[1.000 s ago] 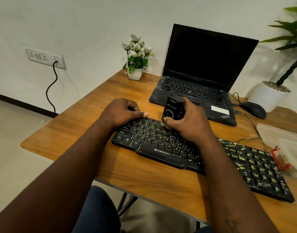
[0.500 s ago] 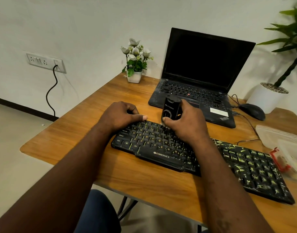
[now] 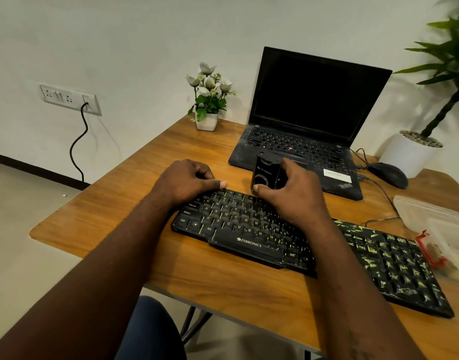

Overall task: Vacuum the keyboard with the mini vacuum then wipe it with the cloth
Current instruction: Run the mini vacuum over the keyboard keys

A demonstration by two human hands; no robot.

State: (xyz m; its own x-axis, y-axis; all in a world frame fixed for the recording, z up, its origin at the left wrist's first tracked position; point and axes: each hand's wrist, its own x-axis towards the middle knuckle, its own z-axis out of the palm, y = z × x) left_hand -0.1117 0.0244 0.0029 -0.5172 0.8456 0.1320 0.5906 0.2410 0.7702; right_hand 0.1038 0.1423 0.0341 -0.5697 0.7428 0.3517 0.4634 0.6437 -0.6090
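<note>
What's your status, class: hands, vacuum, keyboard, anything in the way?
Right hand grips mini vacuum, upright at far edge of keyboard. Left hand holds its far-left corner. Laptop close behind mini vacuum.

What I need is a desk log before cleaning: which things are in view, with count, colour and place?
desk: 1, brown wood, under everything
keyboard: 1, black with yellow-green letters, desk front
mini vacuum: 1, black, upright at keyboard's far edge
laptop: 1, black, open, behind keyboard
mouse: 1, black, right of laptop
flower pot: 1, white, desk's far-left corner
potted plant: 1, green in white pot, far right
plastic boxes: seemingly 2, clear, one red-clipped, right edge
wall socket: 1, white, left wall, black cable plugged in
hands: 2; left hand curled at keyboard's far-left corner, right hand grips mini vacuum
</note>
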